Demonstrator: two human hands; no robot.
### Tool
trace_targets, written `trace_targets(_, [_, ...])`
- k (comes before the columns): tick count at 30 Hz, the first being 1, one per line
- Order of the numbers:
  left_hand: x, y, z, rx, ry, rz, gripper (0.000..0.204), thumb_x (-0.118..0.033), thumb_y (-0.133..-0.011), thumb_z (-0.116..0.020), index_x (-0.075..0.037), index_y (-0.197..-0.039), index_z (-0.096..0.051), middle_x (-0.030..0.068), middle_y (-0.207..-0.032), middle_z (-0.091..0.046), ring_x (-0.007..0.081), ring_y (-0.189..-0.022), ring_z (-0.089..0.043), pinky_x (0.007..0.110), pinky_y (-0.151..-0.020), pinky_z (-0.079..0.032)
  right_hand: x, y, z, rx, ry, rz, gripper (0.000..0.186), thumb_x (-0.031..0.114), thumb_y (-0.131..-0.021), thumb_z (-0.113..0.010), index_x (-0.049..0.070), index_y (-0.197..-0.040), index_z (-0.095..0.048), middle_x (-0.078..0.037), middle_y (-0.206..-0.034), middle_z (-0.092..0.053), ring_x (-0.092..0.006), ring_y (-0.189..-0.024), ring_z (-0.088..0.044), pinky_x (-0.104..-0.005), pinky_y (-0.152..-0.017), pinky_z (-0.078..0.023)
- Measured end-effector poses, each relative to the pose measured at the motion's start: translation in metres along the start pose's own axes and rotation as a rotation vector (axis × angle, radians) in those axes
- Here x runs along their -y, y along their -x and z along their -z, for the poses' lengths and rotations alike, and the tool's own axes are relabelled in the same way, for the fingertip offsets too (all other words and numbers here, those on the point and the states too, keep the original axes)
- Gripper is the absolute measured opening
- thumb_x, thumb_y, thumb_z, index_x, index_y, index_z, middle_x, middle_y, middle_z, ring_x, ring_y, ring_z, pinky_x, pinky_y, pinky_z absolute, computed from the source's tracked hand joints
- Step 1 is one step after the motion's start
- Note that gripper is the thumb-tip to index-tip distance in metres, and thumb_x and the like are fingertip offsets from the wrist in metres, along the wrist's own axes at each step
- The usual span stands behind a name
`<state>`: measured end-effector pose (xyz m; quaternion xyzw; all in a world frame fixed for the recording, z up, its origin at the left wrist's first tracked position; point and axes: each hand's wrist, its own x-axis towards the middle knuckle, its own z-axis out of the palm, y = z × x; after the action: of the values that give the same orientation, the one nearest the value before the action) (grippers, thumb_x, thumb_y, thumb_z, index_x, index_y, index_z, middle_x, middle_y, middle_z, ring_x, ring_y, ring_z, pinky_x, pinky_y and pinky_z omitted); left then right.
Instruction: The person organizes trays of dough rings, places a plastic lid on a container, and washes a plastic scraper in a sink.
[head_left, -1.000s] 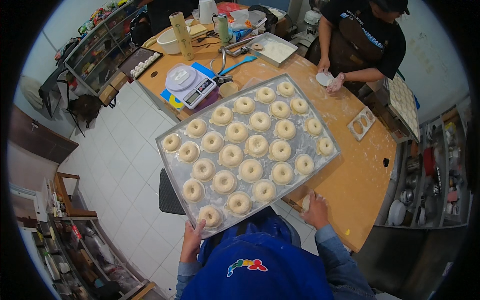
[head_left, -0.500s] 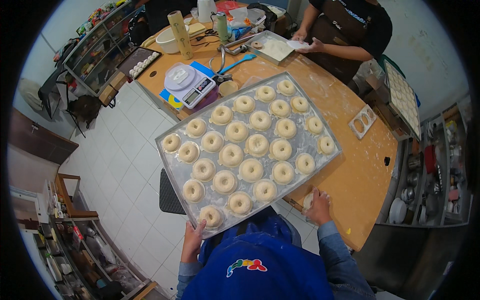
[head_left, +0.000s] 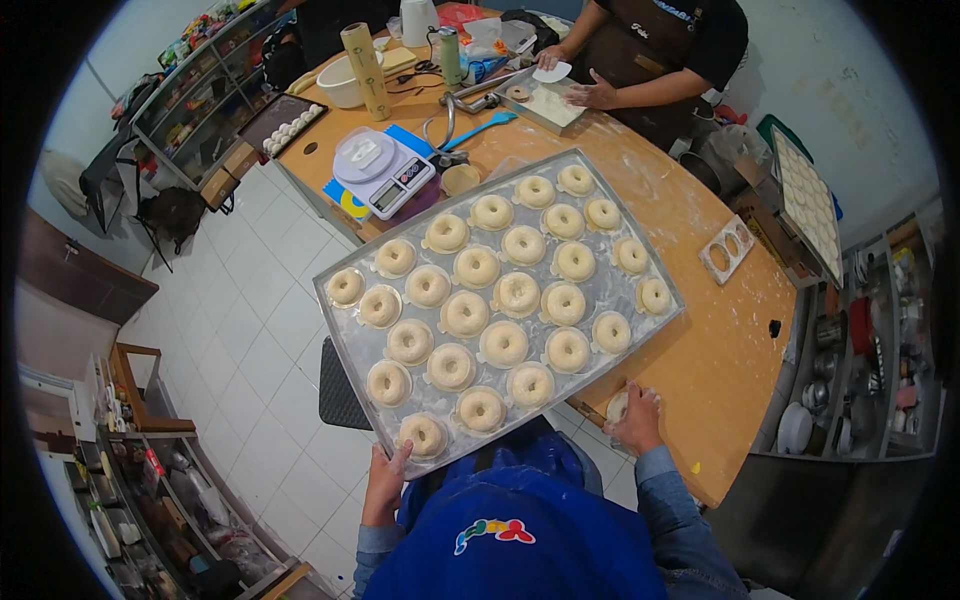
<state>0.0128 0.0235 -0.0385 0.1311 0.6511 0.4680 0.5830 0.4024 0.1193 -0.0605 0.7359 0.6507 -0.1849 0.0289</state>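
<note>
Twenty-odd raw dough rings [head_left: 503, 344] sit in rows on a large metal baking tray [head_left: 640, 262], which rests partly on the floury wooden table [head_left: 725, 350] and juts out over the white tiled floor [head_left: 262, 330] toward the person. The left hand [head_left: 385, 482] is clamped on the tray's near corner, thumb on top just beside the nearest ring. The right hand [head_left: 636, 418] lies on the table edge by a small lump of dough [head_left: 618, 405], apart from the tray; whether it is clenched on anything cannot be told. With one hand carrying the overhanging end, the tray likely wants keeping level, and a second grip on the far side would probably stop the soft rings sliding. Across the table a co-worker's hands [head_left: 592, 95] work at a small floured tray [head_left: 545, 100], near a digital scale [head_left: 385, 172]
</note>
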Motion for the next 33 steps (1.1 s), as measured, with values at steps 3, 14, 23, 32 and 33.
trace_targets(3, [0.002,0.000,0.001,-0.008,-0.022,-0.001,0.041,-0.015,-0.079,-0.058,0.004,-0.108,-0.035,0.0172,-0.107,-0.048,0.0222,-0.096,-0.050,0.033,-0.081,-0.041,-0.004,-0.001,-0.002,-0.027,-0.028,0.019,0.081,0.024,-0.045,-0.074,0.001,-0.114,-0.040,-0.023,-0.099,-0.041,-0.0370,-0.096,-0.040,-0.0435,-0.084,-0.034])
trace_targets(14, [0.000,0.005,0.001,-0.027,-0.027,-0.020,0.042,-0.015,-0.078,-0.058,0.004,-0.108,-0.034,0.0180,-0.106,-0.048,0.0226,-0.095,-0.050,0.033,-0.082,-0.041,-0.015,-0.004,-0.006,-0.052,-0.113,0.072,0.080,0.026,-0.037,-0.076,0.000,-0.105,-0.044,-0.027,-0.101,-0.039,-0.0387,-0.097,-0.037,-0.0429,-0.084,-0.032])
trace_targets(23, [0.003,0.003,0.005,-0.003,0.008,-0.021,0.041,-0.016,-0.078,-0.058,0.004,-0.106,-0.035,0.0172,-0.105,-0.049,0.0215,-0.093,-0.051,0.032,-0.080,-0.042,-0.024,-0.006,0.023,-0.106,-0.132,0.099,0.071,0.027,-0.037,-0.077,0.004,-0.097,-0.047,-0.021,-0.092,-0.045,-0.0349,-0.090,-0.041,-0.0429,-0.076,-0.035])
trace_targets(32, [-0.010,0.008,-0.002,-0.089,-0.036,-0.027,0.042,-0.017,-0.078,-0.058,0.005,-0.105,-0.035,0.0176,-0.103,-0.050,0.0220,-0.092,-0.052,0.033,-0.078,-0.043,0.024,-0.050,0.116,-0.119,-0.159,0.236,0.077,0.027,-0.041,-0.075,-0.001,-0.106,-0.044,-0.026,-0.098,-0.044,-0.0366,-0.091,-0.042,-0.0433,-0.078,-0.034])
trace_targets(33, [-0.009,0.008,0.000,-0.095,-0.034,-0.030,0.042,-0.017,-0.078,-0.058,0.005,-0.105,-0.035,0.0176,-0.103,-0.050,0.0220,-0.092,-0.052,0.033,-0.078,-0.043,0.029,-0.060,0.117,-0.118,-0.161,0.243,0.077,0.027,-0.041,-0.075,-0.001,-0.106,-0.044,-0.026,-0.098,-0.044,-0.0366,-0.091,-0.042,-0.0433,-0.078,-0.034])
